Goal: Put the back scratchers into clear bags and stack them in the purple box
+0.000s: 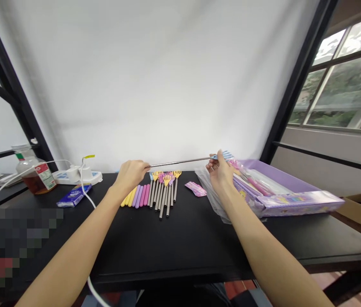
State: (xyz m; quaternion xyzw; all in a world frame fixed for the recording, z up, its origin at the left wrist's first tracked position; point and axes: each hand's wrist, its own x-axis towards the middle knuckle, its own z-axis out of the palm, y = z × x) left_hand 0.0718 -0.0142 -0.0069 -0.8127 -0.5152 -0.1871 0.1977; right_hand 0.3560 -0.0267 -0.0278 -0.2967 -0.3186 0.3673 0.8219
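Observation:
My left hand (131, 172) is closed round the handle end of a telescopic back scratcher (180, 162), whose thin metal rod is stretched out level above the black table (174, 247). My right hand (220, 170) pinches its blue claw head at the other end. Just below the rod lies a row of several collapsed scratchers (163, 192) with yellow, pink and purple heads and handles.
A purple box (295, 200) with clear plastic bags of more scratchers sits right of my right hand. A small pink packet (195, 188) lies beside the row. At the left are a blue tissue pack (74, 195), a white power strip (76, 175) with cables and a jar (33, 172).

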